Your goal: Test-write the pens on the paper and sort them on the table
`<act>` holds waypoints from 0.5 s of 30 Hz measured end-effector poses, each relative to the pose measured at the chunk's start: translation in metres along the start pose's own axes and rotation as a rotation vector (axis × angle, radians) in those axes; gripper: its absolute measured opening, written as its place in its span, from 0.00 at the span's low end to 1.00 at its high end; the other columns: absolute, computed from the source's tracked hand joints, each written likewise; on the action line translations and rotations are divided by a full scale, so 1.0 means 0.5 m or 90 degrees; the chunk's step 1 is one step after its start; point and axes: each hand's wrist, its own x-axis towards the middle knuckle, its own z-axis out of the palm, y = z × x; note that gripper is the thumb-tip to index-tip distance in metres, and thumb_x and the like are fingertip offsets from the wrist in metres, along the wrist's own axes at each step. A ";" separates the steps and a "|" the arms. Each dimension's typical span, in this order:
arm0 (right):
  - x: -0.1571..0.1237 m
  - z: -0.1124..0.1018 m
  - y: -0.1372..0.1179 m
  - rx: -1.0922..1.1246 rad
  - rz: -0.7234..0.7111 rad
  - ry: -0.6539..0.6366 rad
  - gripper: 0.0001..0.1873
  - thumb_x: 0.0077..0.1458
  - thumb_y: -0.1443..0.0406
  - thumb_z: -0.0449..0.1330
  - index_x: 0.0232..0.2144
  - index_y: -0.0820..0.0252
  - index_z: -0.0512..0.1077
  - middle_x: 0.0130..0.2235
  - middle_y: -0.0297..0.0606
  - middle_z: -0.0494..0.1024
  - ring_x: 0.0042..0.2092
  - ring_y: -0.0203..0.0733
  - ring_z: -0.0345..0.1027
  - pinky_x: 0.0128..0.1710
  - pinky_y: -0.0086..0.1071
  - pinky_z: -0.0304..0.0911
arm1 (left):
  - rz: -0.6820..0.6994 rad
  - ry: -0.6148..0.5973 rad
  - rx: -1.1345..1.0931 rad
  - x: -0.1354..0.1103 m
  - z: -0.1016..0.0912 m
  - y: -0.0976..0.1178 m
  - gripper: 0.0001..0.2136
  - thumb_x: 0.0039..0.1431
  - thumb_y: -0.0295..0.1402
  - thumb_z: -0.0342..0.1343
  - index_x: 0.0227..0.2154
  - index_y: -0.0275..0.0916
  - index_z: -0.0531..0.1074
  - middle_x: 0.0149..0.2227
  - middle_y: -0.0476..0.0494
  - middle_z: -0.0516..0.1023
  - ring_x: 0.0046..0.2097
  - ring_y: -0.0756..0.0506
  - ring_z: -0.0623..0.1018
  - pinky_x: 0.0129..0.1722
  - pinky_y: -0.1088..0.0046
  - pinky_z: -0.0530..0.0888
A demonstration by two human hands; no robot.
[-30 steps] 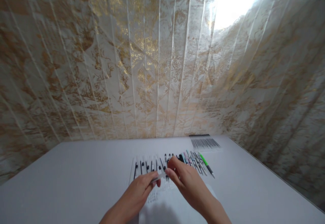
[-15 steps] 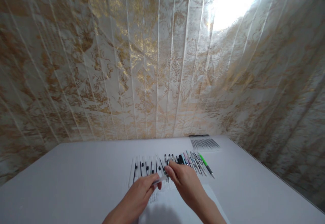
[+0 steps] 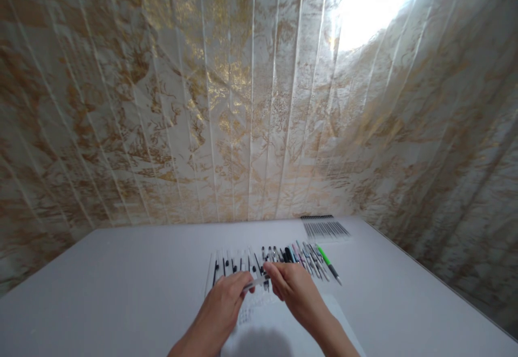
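My left hand (image 3: 223,303) and my right hand (image 3: 293,291) meet near the table's front, each pinching one end of a clear pen (image 3: 254,283) held level between them. Just behind the fingers lies a row of several pens (image 3: 234,262), white with black clips on the left and coloured ones, ending in a green pen (image 3: 327,261), on the right. A white sheet of paper (image 3: 279,327) with faint print lies under my wrists.
The white table (image 3: 121,287) runs to a wall of gold-patterned white curtain (image 3: 226,108). A flat pack of thin black refills (image 3: 325,228) lies at the back right. Bright light comes through the upper right.
Both hands have stayed on the pen; the right hand has drawn slightly back towards me, uncovering more of the pen row.
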 end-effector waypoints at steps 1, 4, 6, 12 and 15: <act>-0.001 -0.005 0.001 0.022 -0.005 -0.002 0.28 0.66 0.54 0.39 0.17 0.57 0.59 0.17 0.30 0.64 0.22 0.35 0.61 0.26 0.26 0.50 | 0.002 0.003 -0.014 -0.001 -0.001 0.001 0.12 0.58 0.22 0.42 0.33 0.41 0.69 0.38 0.47 0.77 0.42 0.45 0.75 0.44 0.72 0.65; -0.006 -0.020 0.000 0.040 -0.059 -0.003 0.18 0.64 0.55 0.44 0.26 0.57 0.62 0.24 0.31 0.69 0.27 0.36 0.63 0.29 0.25 0.51 | 0.003 0.009 -0.046 -0.003 -0.003 0.003 0.12 0.60 0.23 0.41 0.34 0.41 0.69 0.38 0.49 0.77 0.42 0.46 0.75 0.44 0.74 0.65; -0.009 -0.022 -0.002 0.031 -0.091 -0.006 0.13 0.63 0.58 0.47 0.27 0.56 0.60 0.27 0.31 0.69 0.29 0.37 0.62 0.29 0.25 0.51 | 0.002 0.009 -0.035 -0.002 -0.002 0.002 0.12 0.60 0.22 0.42 0.34 0.41 0.70 0.38 0.49 0.77 0.42 0.47 0.75 0.43 0.74 0.66; -0.001 0.009 0.003 0.065 -0.037 0.014 0.19 0.63 0.57 0.45 0.21 0.56 0.54 0.21 0.29 0.61 0.25 0.36 0.56 0.27 0.27 0.47 | -0.019 0.059 0.171 0.006 0.011 -0.005 0.17 0.58 0.17 0.41 0.38 0.40 0.72 0.39 0.46 0.78 0.43 0.43 0.75 0.43 0.66 0.66; 0.005 0.022 0.007 0.207 0.002 0.011 0.22 0.62 0.54 0.45 0.19 0.56 0.53 0.19 0.27 0.58 0.22 0.34 0.51 0.23 0.26 0.46 | -0.005 0.110 0.192 0.006 0.021 -0.010 0.19 0.58 0.15 0.40 0.38 0.41 0.72 0.38 0.47 0.78 0.42 0.43 0.76 0.42 0.66 0.66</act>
